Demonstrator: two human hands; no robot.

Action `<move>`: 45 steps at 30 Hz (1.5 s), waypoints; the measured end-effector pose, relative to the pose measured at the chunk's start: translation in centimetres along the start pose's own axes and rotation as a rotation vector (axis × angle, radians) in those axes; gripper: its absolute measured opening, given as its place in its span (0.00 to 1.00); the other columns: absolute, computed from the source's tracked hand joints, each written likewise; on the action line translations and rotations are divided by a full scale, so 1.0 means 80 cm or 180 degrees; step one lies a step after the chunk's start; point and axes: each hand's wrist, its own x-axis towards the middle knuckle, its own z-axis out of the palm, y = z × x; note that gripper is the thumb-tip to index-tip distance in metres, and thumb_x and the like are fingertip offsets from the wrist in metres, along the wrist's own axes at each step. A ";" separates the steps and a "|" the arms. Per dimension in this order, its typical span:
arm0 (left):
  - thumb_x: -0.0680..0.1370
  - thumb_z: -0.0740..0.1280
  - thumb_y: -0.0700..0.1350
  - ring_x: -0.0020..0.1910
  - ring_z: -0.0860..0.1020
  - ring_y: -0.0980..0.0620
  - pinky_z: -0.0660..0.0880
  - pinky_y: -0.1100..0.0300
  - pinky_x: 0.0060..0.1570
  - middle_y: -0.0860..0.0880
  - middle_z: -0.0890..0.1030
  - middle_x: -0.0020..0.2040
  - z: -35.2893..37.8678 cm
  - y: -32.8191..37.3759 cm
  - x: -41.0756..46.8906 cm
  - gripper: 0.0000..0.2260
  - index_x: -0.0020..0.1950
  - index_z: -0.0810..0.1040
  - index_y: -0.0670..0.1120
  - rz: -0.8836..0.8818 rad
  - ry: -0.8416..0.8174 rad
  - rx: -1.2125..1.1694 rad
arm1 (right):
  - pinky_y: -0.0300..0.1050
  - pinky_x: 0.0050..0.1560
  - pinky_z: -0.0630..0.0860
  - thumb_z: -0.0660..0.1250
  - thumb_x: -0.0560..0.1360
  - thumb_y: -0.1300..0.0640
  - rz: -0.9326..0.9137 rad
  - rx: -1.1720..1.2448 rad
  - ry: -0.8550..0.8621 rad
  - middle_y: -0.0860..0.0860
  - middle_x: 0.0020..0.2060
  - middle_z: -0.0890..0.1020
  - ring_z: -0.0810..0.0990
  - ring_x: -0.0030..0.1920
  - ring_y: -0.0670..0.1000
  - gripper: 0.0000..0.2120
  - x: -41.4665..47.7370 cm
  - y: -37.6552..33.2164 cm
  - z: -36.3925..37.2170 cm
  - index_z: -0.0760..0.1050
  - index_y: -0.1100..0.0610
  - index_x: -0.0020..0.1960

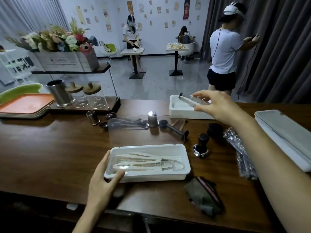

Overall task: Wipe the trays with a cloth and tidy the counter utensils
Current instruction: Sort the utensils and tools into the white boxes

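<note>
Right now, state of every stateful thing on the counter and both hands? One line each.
near white box: lid open, tongs inside
far white box: open
right white box: lid closed
glass jars: corked
orange trays: stacked
cloth: crumpled, untouched
left hand: open, steadying near white box
right hand: gripping metal tongs over far white box

Pale tongs (148, 163) in white tray (186, 163)

Near box (148, 175) sits dead center with tongs (148, 163) in it, far box (175, 109) up at 1 o'clock, stacked trays (25, 106) at 10, cloth (204, 195) at 5.
</note>
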 end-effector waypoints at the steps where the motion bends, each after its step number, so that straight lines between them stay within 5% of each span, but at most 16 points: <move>1: 0.66 0.72 0.70 0.69 0.70 0.70 0.70 0.58 0.66 0.72 0.72 0.70 -0.004 -0.002 -0.001 0.37 0.75 0.69 0.66 0.0035 -0.0045 -0.0047 | 0.50 0.61 0.76 0.76 0.71 0.46 -0.0051 0.0136 -0.0029 0.41 0.56 0.82 0.79 0.56 0.44 0.23 -0.008 -0.019 0.003 0.76 0.40 0.64; 8: 0.66 0.75 0.69 0.70 0.71 0.66 0.70 0.51 0.71 0.68 0.72 0.72 -0.014 -0.012 0.006 0.40 0.76 0.67 0.65 0.0077 -0.0462 -0.0310 | 0.45 0.58 0.78 0.75 0.73 0.50 -0.0330 0.0961 -0.0598 0.38 0.54 0.82 0.81 0.52 0.39 0.23 -0.060 -0.142 0.085 0.77 0.42 0.66; 13: 0.66 0.74 0.70 0.68 0.69 0.72 0.69 0.61 0.66 0.76 0.70 0.68 -0.033 -0.014 0.020 0.41 0.77 0.64 0.68 0.0231 -0.0829 -0.0230 | 0.39 0.60 0.75 0.75 0.73 0.51 -0.0432 0.1057 -0.0904 0.38 0.57 0.82 0.79 0.57 0.38 0.22 -0.077 -0.199 0.173 0.77 0.41 0.65; 18: 0.65 0.73 0.70 0.61 0.72 0.75 0.71 0.66 0.59 0.79 0.72 0.61 -0.040 -0.014 0.027 0.30 0.64 0.66 0.81 0.0378 -0.0838 -0.0223 | 0.45 0.62 0.76 0.75 0.72 0.53 -0.0111 0.0743 -0.1180 0.41 0.56 0.82 0.79 0.56 0.41 0.23 -0.089 -0.189 0.238 0.77 0.45 0.66; 23: 0.64 0.74 0.72 0.66 0.73 0.68 0.74 0.54 0.67 0.75 0.72 0.67 -0.035 -0.034 0.034 0.42 0.76 0.64 0.70 0.0387 -0.0837 -0.0229 | 0.41 0.62 0.73 0.74 0.73 0.53 0.0042 0.0252 -0.1410 0.42 0.59 0.80 0.76 0.58 0.43 0.20 -0.103 -0.171 0.249 0.77 0.46 0.64; 29: 0.65 0.73 0.72 0.66 0.74 0.66 0.75 0.51 0.66 0.73 0.73 0.67 -0.035 -0.037 0.037 0.42 0.77 0.62 0.70 0.0410 -0.0888 -0.0105 | 0.47 0.64 0.74 0.75 0.72 0.51 0.0468 0.0381 -0.1542 0.39 0.56 0.79 0.76 0.58 0.41 0.16 -0.107 -0.135 0.231 0.77 0.41 0.58; 37: 0.64 0.72 0.73 0.68 0.72 0.66 0.73 0.52 0.68 0.75 0.70 0.67 -0.040 -0.030 0.036 0.40 0.73 0.60 0.76 0.0428 -0.0962 -0.0086 | 0.50 0.59 0.77 0.70 0.71 0.37 0.0398 0.0429 -0.0904 0.40 0.51 0.82 0.78 0.54 0.41 0.13 -0.114 -0.146 0.235 0.83 0.39 0.53; 41: 0.66 0.74 0.70 0.71 0.69 0.65 0.71 0.51 0.70 0.68 0.69 0.72 -0.041 -0.027 0.040 0.39 0.75 0.64 0.68 0.0511 -0.1000 -0.0121 | 0.43 0.66 0.68 0.67 0.79 0.47 0.0021 -0.0129 -0.0459 0.40 0.62 0.78 0.69 0.64 0.43 0.14 -0.121 -0.140 0.236 0.81 0.44 0.63; 45: 0.66 0.70 0.73 0.73 0.62 0.72 0.64 0.63 0.70 0.72 0.63 0.74 -0.041 -0.016 0.042 0.40 0.76 0.63 0.67 0.0659 -0.0978 0.0103 | 0.41 0.64 0.70 0.65 0.81 0.51 -0.0016 -0.0258 -0.0200 0.42 0.63 0.76 0.71 0.62 0.44 0.13 -0.130 -0.120 0.234 0.80 0.47 0.64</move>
